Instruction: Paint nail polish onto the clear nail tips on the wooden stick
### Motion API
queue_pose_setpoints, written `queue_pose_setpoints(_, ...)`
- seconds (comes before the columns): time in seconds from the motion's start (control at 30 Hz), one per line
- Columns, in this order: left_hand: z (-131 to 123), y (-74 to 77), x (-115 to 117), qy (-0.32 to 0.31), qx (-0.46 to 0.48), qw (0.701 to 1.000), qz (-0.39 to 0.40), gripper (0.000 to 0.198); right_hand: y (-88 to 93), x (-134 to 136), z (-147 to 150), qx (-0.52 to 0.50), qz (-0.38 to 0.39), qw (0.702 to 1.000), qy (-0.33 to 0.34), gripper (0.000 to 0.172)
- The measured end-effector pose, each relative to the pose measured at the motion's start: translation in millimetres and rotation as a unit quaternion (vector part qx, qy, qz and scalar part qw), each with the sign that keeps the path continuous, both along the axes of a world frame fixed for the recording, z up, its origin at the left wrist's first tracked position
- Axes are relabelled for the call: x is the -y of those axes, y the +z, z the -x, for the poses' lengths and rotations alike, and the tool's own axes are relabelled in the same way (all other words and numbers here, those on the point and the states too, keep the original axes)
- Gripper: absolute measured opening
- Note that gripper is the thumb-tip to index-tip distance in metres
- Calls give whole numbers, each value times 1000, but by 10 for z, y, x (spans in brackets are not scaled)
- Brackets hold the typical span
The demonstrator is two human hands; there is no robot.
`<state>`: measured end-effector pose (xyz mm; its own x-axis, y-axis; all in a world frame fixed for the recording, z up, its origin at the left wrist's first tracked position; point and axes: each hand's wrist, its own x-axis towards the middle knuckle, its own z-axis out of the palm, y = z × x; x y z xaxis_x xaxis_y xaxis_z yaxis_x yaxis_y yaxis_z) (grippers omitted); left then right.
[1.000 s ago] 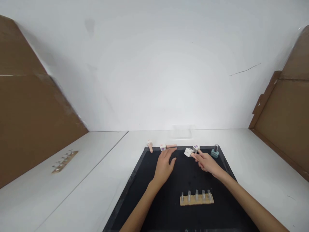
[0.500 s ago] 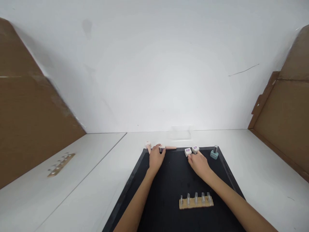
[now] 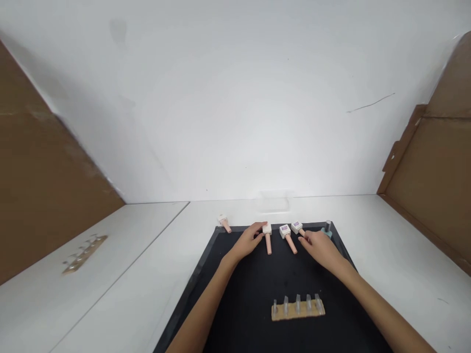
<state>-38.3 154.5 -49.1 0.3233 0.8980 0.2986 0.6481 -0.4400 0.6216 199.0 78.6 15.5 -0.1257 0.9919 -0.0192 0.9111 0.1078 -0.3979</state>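
Observation:
My left hand [image 3: 248, 242] has its fingertips closed around the white body of a nail polish bottle [image 3: 268, 242], which lies with its pink cap toward me. My right hand [image 3: 324, 250] pinches the pink cap of another nail polish bottle [image 3: 296, 226]; the cap's end is hidden by the fingers. Between the hands lies a third white bottle with a pink cap [image 3: 290, 239], untouched. One more pink-capped bottle [image 3: 223, 222] rests at the far left corner of the black mat [image 3: 253, 304]. Behind my right hand stands a teal bottle with a grey cap [image 3: 327, 228], partly hidden.
On the mat near me lies a cardboard strip with several clear upright pegs [image 3: 298, 311]. A similar strip [image 3: 84, 254] lies on the white table at left. A clear plastic tray [image 3: 274, 203] sits by the wall. Cardboard panels [image 3: 430, 181] flank both sides.
My left hand has moved right, and the bottle by it has turned so its cap points toward me. My right hand has moved right, off the middle bottle, onto the cap of the one beside it.

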Motion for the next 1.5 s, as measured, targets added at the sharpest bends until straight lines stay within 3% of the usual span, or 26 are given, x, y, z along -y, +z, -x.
queue_pose_setpoints(0.1,28,77,-30,60,-7,998,-2,41,46,47,-171,-27,-41,999,-20,35)
queue_pose_setpoints(0.2,165,167,-54,204,-17,979,-14,41,70,90,-349,-53,-91,993,-54,38)
queue_pose_setpoints(0.3,322,212,-43,349,-38,937,0,48,39,97,-507,-64,-125,986,-95,36)
queue_pose_setpoints(0.4,403,201,-6,391,-75,916,41,51,-44,66,-612,-62,-133,982,-120,36)
queue_pose_setpoints(0.63,353,189,83,348,-149,923,65,32,-286,-45,-703,-46,-127,974,-181,21)
queue_pose_setpoints(0.97,-31,171,429,213,-168,961,45,24,-498,-110,-661,-10,-60,988,-143,26)
queue_pose_setpoints(1.17,-119,152,577,153,-166,973,52,19,-448,-92,-635,-13,-45,992,-121,27)
queue_pose_setpoints(1.3,-122,165,654,134,-155,977,50,21,-310,-6,-605,-20,-41,992,-114,26)
queue_pose_setpoints(1.4,-96,188,746,138,-141,979,47,25,-177,252,-604,-35,-40,994,-98,25)
queue_pose_setpoints(1.5,-52,216,842,142,-125,981,50,27,-128,665,-558,-70,-1,997,-16,29)
